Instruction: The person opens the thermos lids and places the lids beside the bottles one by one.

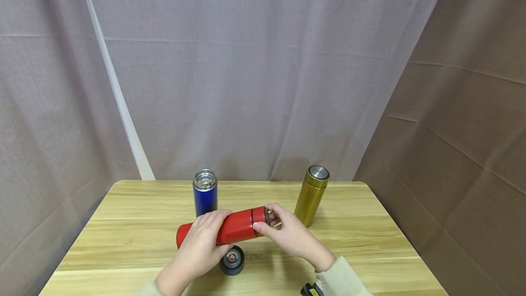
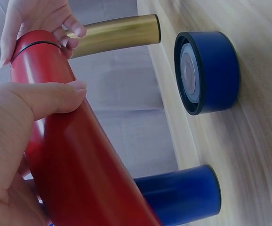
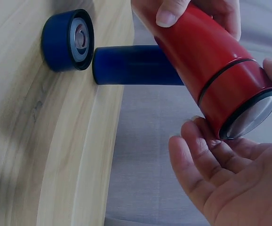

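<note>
My left hand (image 1: 201, 243) grips the body of a red thermos flask (image 1: 238, 226), which lies tilted nearly sideways above the table. At its right end, the thumb and fingers of my right hand (image 1: 289, 234) are loosely around the red lid (image 3: 239, 94); the lid's silver top faces that palm. A dark joint line runs between lid and body, and the lid sits on the flask. Behind the left hand stands a blue thermos flask (image 1: 205, 201), uncapped, its steel mouth showing. Its blue lid (image 2: 216, 70) rests on the table below the red flask, inner side up.
A gold thermos flask (image 1: 311, 198) with its lid on stands at the right rear of the wooden table (image 1: 361, 241). Grey curtains (image 1: 246, 81) hang behind the table's back edge and along its sides. A black device (image 1: 311, 289) sits at my right wrist.
</note>
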A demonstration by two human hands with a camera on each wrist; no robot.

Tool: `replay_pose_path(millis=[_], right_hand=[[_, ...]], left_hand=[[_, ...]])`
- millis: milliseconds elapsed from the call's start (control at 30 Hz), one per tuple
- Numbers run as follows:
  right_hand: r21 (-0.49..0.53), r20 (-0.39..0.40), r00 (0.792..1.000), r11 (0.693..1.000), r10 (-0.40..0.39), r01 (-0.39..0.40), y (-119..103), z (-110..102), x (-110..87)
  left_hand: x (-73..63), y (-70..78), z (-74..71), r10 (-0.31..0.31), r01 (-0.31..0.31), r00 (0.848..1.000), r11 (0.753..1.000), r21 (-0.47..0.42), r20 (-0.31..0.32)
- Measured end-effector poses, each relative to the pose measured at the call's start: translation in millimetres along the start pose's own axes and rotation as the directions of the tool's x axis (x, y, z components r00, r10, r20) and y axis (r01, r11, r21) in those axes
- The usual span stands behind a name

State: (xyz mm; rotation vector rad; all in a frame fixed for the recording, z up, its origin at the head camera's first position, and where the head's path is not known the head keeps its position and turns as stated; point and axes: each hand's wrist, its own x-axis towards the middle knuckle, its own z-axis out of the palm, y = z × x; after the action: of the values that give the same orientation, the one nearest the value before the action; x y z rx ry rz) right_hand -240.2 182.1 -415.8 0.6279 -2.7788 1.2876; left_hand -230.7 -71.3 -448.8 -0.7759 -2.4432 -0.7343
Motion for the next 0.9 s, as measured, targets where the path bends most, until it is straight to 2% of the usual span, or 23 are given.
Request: replay_pose_path(millis=[67, 200, 333, 467, 767, 900], right_hand=[[0.024, 0.013, 1.000, 1.000, -0.011, 0.011, -0.4, -0.6, -0.4], [0.039, 0.034, 0.996, 0.996, -0.081, 0.079, 0.1, -2.8, -2.0], [0.006, 0.062, 0.990, 0.992, -0.128, 0.128, 0.9, -5.3, -5.1], [-0.006, 0.063, 0.992, 0.994, -0.107, 0.108, -1.6, -5.1, -7.1], [-0.019, -0.005, 1.000, 1.000, 0.003, -0.003, -4.3, -2.0, -5.7], [-0.048, -0.028, 0.999, 0.999, 0.022, -0.023, -3.2, -1.2, -5.3]], left_hand=[[0.2, 0.2, -0.8, -0.003, 0.003, 1.000, 1.000, -0.002, 0.001], [-0.6, 0.8, -1.9, -0.018, 0.018, 1.000, 1.000, -0.013, 0.023], [-2.7, 0.1, -1.8, -0.039, 0.040, 0.998, 0.999, -0.024, 0.053], [-4.0, -0.5, -1.4, -0.042, 0.044, 0.997, 0.999, -0.024, 0.061], [-4.2, -0.3, -0.1, -0.037, 0.038, 0.997, 0.999, -0.014, 0.062], [-4.4, 0.6, 0.6, -0.044, 0.045, 0.996, 0.999, -0.014, 0.075]])
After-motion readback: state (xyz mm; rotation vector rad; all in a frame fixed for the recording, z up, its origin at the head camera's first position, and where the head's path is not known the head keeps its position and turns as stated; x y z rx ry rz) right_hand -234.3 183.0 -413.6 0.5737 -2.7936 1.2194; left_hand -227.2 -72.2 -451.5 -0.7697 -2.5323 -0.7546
